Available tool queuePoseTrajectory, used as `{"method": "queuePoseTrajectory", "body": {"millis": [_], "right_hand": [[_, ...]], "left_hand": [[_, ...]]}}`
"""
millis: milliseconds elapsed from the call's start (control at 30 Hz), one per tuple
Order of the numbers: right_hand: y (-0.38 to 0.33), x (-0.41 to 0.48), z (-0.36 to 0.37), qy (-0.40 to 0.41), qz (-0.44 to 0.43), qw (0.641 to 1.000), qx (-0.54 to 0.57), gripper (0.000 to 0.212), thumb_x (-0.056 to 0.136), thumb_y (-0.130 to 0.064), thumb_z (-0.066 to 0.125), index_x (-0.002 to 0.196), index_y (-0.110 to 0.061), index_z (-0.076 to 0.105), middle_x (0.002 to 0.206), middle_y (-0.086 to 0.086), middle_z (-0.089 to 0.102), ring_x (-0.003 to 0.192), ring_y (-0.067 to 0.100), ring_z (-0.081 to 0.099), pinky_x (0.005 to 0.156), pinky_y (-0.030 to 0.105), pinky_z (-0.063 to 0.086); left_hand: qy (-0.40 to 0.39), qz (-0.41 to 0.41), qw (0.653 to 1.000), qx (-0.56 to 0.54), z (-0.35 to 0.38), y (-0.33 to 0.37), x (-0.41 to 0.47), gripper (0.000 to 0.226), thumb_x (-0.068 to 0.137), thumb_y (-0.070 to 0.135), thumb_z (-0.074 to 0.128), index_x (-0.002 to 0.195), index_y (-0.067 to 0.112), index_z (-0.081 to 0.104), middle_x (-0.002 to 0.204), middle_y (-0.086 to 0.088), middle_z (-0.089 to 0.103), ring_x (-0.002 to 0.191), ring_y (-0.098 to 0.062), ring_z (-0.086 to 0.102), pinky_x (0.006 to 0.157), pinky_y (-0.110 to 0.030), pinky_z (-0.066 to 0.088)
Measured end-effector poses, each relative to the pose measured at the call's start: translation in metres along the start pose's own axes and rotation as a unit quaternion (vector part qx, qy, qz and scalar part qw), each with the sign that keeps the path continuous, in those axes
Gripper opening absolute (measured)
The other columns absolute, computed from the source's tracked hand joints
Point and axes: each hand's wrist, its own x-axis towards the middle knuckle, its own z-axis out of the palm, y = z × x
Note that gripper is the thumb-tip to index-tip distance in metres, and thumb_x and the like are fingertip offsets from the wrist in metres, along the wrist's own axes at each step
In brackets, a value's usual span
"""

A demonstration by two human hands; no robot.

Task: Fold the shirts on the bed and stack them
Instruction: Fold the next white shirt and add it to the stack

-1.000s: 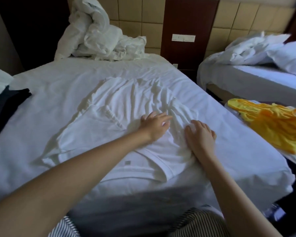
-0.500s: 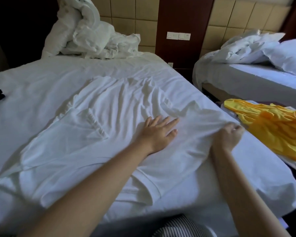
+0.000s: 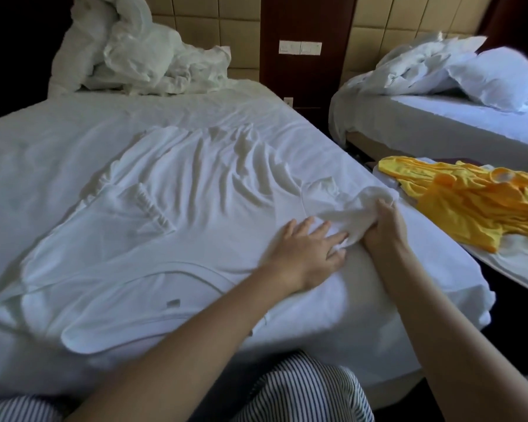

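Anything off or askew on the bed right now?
White shirt is heavily wrinkled, its sleeve bunched in the right hand; left hand presses flat beside it. Yellow garment lies crumpled off the bed. No damage visible.

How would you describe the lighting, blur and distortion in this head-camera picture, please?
Head view: soft light, brightest and bluish on the second bed; upper left corner nearly black; the white shirt barely contrasts with the white sheet; its near collar edge looks slightly smeared; mild wide-angle bowing toward the frame edges.
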Motion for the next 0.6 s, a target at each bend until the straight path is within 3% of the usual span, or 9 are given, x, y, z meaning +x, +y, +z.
{"method": "queuePoseTrajectory", "body": {"millis": [100,167,233,300,333,400,467,533,600], "right_hand": [[-0.018,-0.016,0.038,-0.064,-0.049,0.996,-0.036,0.021,0.098,-0.009,0.035,0.111,-0.013,0.051,0.087,0.002,0.056,0.066,0.005,0.053,0.059,0.017,0.046],[-0.022,-0.043,0.076,-0.215,-0.059,0.968,-0.112,0.014,0.094,-0.012,0.047,0.098,-0.018,0.058,0.073,-0.008,0.059,0.059,0.000,0.053,0.054,0.013,0.043],[-0.015,-0.068,0.093,-0.415,-0.056,0.862,-0.284,0.036,0.091,-0.020,0.058,0.126,-0.022,0.053,0.120,-0.010,0.058,0.107,0.000,0.054,0.089,0.015,0.042],[-0.010,-0.077,0.092,-0.500,-0.070,0.768,-0.394,0.053,0.092,-0.026,0.057,0.141,-0.032,0.036,0.151,-0.013,0.024,0.133,-0.001,0.023,0.103,0.017,0.026],[-0.015,-0.075,0.087,-0.487,-0.098,0.769,-0.403,0.050,0.092,-0.025,0.056,0.139,-0.032,0.039,0.153,-0.012,0.020,0.134,-0.002,0.020,0.101,0.014,0.025],[-0.021,-0.073,0.072,-0.396,-0.174,0.817,-0.382,0.040,0.093,-0.020,0.054,0.132,-0.028,0.049,0.150,-0.009,0.030,0.135,0.001,0.027,0.098,0.009,0.025],[-0.017,-0.071,0.059,-0.346,-0.180,0.830,-0.399,0.036,0.094,-0.021,0.054,0.129,-0.026,0.052,0.148,-0.007,0.035,0.137,0.006,0.029,0.107,0.019,0.025],[-0.002,-0.071,0.044,-0.364,-0.152,0.758,-0.519,0.044,0.093,-0.035,0.053,0.136,-0.031,0.044,0.153,-0.007,0.025,0.142,0.011,0.018,0.117,0.033,0.013],[0.012,-0.074,0.026,-0.398,-0.152,0.629,-0.651,0.058,0.089,-0.056,0.046,0.142,-0.039,0.029,0.157,-0.009,0.008,0.145,0.014,0.002,0.116,0.032,-0.002]], "left_hand": [[0.062,-0.020,0.961,-0.269,-0.007,0.000,-0.013,0.058,0.088,0.046,0.041,0.144,0.030,0.034,0.150,-0.002,0.035,0.134,-0.011,0.034,0.114,-0.033,0.021],[0.262,-0.095,0.798,-0.534,-0.021,-0.007,-0.027,0.037,0.078,0.028,0.049,0.112,0.021,0.061,0.110,-0.002,0.064,0.091,0.005,0.057,0.088,-0.022,0.044],[0.457,-0.222,0.636,-0.581,-0.034,-0.031,-0.041,0.020,0.083,0.005,0.047,0.083,0.019,0.060,0.076,0.002,0.058,0.056,0.009,0.052,0.063,-0.019,0.044],[0.501,-0.313,0.554,-0.587,-0.041,-0.060,-0.052,0.029,0.085,-0.004,0.038,0.076,0.019,0.053,0.070,0.000,0.049,0.051,0.000,0.051,0.057,-0.020,0.041],[0.502,-0.335,0.547,-0.580,-0.045,-0.071,-0.055,0.027,0.086,-0.002,0.038,0.074,0.019,0.050,0.069,-0.001,0.047,0.056,-0.006,0.050,0.059,-0.022,0.041],[0.495,-0.364,0.569,-0.547,-0.051,-0.087,-0.053,0.013,0.083,0.008,0.044,0.076,0.017,0.051,0.071,-0.005,0.051,0.066,-0.019,0.049,0.066,-0.029,0.041],[0.422,-0.407,0.655,-0.477,-0.051,-0.097,-0.048,0.015,0.082,0.015,0.048,0.091,0.008,0.057,0.092,-0.018,0.061,0.088,-0.031,0.055,0.079,-0.034,0.047],[0.287,-0.425,0.783,-0.352,-0.052,-0.101,-0.043,0.022,0.086,0.020,0.049,0.104,0.011,0.056,0.114,-0.016,0.059,0.107,-0.033,0.052,0.095,-0.040,0.044],[0.176,-0.377,0.876,-0.243,-0.058,-0.098,-0.036,0.028,0.089,0.028,0.049,0.114,0.016,0.051,0.126,-0.009,0.053,0.117,-0.030,0.046,0.100,-0.038,0.039]]}}
